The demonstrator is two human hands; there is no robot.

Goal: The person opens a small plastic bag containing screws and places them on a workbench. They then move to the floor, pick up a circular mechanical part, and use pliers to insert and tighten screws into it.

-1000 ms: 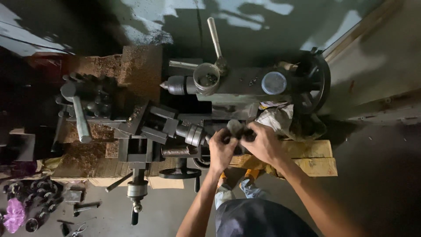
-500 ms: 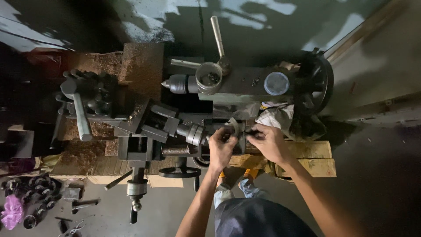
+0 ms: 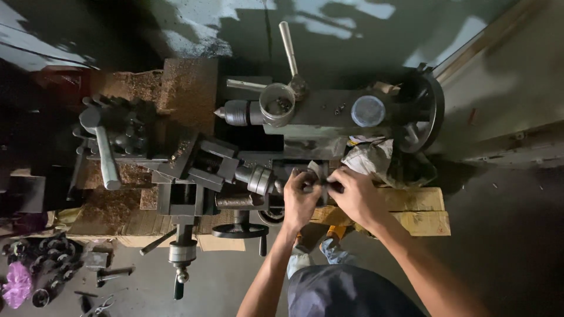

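Head view, one item: small lathe (image 3: 258, 158) seen from above, standing on timber blocks (image 3: 411, 211), swarf heaped at its left end. Left hand (image 3: 301, 196) and right hand (image 3: 352, 196) meet over the bed just right of the carriage, both curled round a small pale part (image 3: 320, 176); fingers closed on it, the exact grip hidden by the knuckles. Adjacent: handwheel (image 3: 238, 230) below the left wrist, tailstock (image 3: 305, 111) with metal cup (image 3: 277, 104) behind, crumpled rag (image 3: 367, 157) touching the right hand, large belt wheel (image 3: 420, 114) at the right end. Loose fittings (image 3: 35, 267) on the floor, lower left. Hazards, judged: the part may slip from crowded fingers and drop into the bed gap; rag or fingers may catch if the wheel turns; poor light hides edges.
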